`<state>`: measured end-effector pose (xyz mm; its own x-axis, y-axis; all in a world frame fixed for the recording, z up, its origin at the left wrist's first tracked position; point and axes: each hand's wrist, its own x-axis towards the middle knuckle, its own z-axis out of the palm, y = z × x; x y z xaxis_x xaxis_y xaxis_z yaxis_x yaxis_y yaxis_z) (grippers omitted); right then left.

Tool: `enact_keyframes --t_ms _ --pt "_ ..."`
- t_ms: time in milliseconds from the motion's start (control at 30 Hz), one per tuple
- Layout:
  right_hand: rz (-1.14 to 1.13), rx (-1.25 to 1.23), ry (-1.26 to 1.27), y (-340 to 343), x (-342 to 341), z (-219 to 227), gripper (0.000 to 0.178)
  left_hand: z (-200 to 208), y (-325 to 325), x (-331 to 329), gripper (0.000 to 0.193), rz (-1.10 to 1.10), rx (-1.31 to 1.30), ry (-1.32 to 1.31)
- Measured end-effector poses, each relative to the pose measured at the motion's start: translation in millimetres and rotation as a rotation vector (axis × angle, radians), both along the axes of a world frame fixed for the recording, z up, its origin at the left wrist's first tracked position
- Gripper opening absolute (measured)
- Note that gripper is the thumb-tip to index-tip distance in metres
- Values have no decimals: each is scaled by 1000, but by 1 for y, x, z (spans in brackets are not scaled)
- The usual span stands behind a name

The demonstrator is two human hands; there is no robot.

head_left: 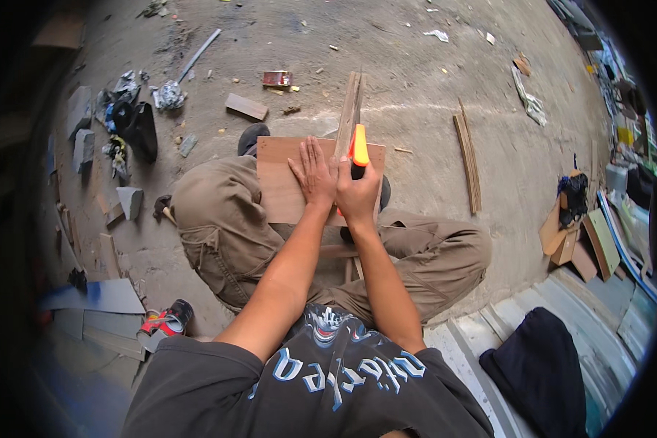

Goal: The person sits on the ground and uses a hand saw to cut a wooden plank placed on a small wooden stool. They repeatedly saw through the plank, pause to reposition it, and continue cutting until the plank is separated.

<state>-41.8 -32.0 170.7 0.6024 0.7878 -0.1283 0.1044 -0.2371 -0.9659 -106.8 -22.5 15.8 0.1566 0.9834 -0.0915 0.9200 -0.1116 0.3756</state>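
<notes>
My right hand (pixel 358 193) is closed around the yellow, orange and black handle of a hand saw (pixel 361 144). Its thin blade points away from me, seen nearly edge-on beside a narrow wooden strip (pixel 348 109). Underneath is a flat brown wooden board (pixel 279 191) between my knees. My left hand (pixel 314 175) lies flat on that board with its fingers stretched out, its thumb side against the near part of the strip. The two hands are close together, and they hide the strip's near end.
On the floor ahead are a small red box (pixel 277 78) and a short wood block (pixel 247 106). A long wooden strip (pixel 468 160) lies to the right. At my left sits a red and black can (pixel 166 321); dark cloth (pixel 538 374) lies at lower right.
</notes>
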Motion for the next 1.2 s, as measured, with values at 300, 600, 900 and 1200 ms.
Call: enact_keyframes --t_ms 300,600,900,1200 --pt "87 -10 -3 15 -16 5 25 -5 7 -4 67 197 -95 -75" --pt "128 -213 99 -51 -18 68 24 4 5 -2 57 194 -37 -68" --pt "44 -105 -54 63 7 -31 26 5 9 5 54 135 -39 -61" --pt "116 -64 -127 7 -9 0 21 7 5 -1 54 143 -26 -48"
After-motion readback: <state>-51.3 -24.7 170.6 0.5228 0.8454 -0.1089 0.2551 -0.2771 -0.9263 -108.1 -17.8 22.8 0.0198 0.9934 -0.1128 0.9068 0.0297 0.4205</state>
